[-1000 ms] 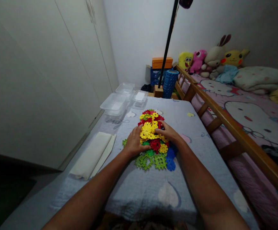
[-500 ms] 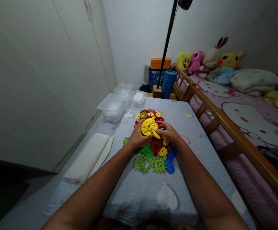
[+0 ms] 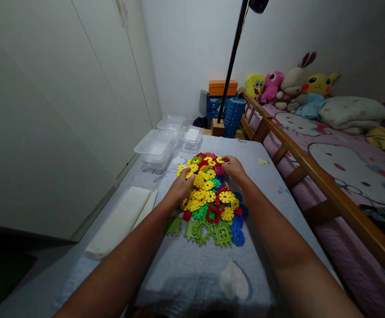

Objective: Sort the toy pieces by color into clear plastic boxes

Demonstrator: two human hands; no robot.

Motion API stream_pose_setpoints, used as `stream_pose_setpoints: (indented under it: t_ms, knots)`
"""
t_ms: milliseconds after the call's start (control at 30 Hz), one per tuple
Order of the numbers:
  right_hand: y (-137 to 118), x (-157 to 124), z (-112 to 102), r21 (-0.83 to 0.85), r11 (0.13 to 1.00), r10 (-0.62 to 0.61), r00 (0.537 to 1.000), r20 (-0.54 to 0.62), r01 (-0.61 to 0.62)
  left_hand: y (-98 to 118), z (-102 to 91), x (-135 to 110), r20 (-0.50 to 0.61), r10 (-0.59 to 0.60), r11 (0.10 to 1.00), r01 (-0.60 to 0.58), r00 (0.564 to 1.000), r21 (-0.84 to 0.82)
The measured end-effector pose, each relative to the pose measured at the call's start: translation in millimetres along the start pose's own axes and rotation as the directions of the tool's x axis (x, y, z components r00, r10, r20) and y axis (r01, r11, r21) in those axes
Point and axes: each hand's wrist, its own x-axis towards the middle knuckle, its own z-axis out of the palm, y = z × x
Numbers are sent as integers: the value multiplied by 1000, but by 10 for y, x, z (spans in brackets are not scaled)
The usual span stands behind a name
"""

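A heap of plastic interlocking toy pieces lies on the bed-sheet-like cloth in front of me. Yellow flower-shaped pieces [image 3: 199,194] are strewn over its middle and left side. Red pieces [image 3: 214,213], green square pieces [image 3: 223,234] and blue flower-shaped pieces [image 3: 238,236] show around them. At the heap's left side is my left hand [image 3: 181,189], thumb and fingers apart beside the yellow pieces. My right hand [image 3: 234,168] rests by the far right side, fingertips at the red and yellow pieces, with its fingers loosely bent and apart. Neither hand visibly grips a piece.
Clear plastic containers [image 3: 155,145] stand at the back left of the table [image 3: 192,269]. Folded white cloth [image 3: 119,221] lies on the left. A wooden bed rail [image 3: 305,172] runs along the right, and a black pole [image 3: 232,62] rises behind the table.
The bunch of yellow pieces between my hands has been let go and now lies spread over the heap. My hands have moved apart, the left leftward and the right slightly away and rightward.
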Motion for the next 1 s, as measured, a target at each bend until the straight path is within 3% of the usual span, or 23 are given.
stream_pose_setpoints:
  t_ms: [133,267,467,700,800,1000]
  knots:
    - [-114,264,64,-176,982,50,996,-72,-62,-36,-31,-168,62,-59,987,49,996,152]
    - [-221,395,189,-233,970,89,995,55,-74,-32,1,-377,62,-49,952,27,997,306]
    - [-289,333,265,-314,947,4,971,241,74,12,-3,-460,184,9,914,-83,983,398]
    - [-282,36,130,-140,976,-100,911,401,169,65,51,-320,137,83,953,-119,987,278]
    - [-254,-107,68,23,989,-137,874,467,143,91,123,-256,98,93,967,-113,991,228]
    - [-216,-364,-96,296,947,-247,866,435,122,228,257,-113,9,107,982,-107,994,157]
